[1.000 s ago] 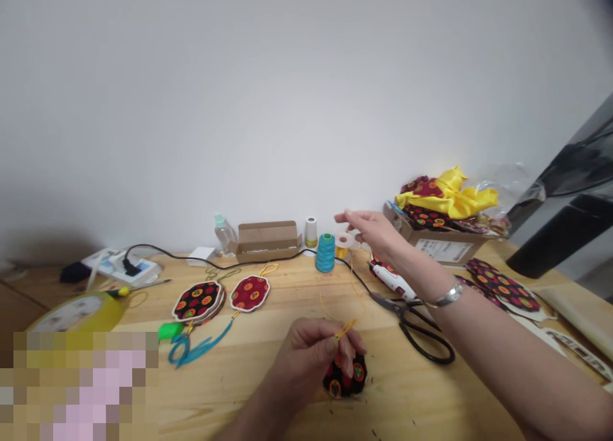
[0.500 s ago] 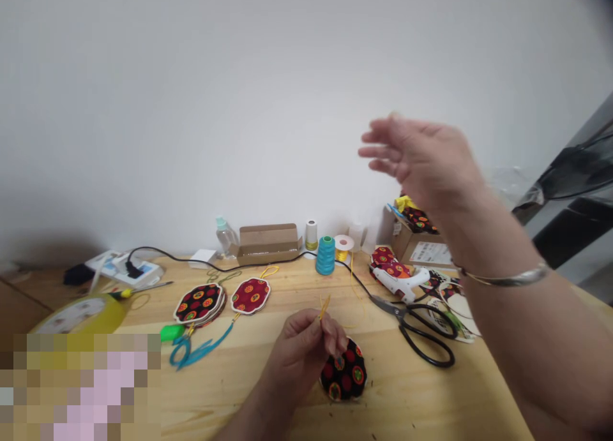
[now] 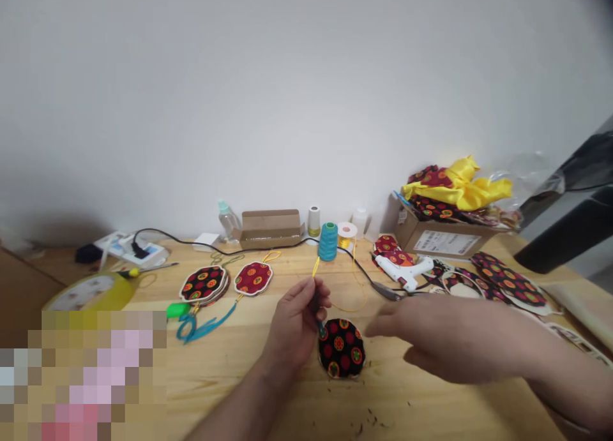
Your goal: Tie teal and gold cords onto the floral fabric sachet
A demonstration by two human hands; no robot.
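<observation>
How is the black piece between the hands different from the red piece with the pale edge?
The black piece has a black background; the red piece is red. The red piece is clearly pale-edged; the black piece shows little edging. The black piece lies nearer than the red piece. Both have colourful round patterns.

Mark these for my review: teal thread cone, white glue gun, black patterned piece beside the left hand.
Teal thread cone (image 3: 328, 244): head view, side of the wound thread.
White glue gun (image 3: 398, 272): head view, its body.
Black patterned piece (image 3: 341, 350): head view, its printed face.
</observation>
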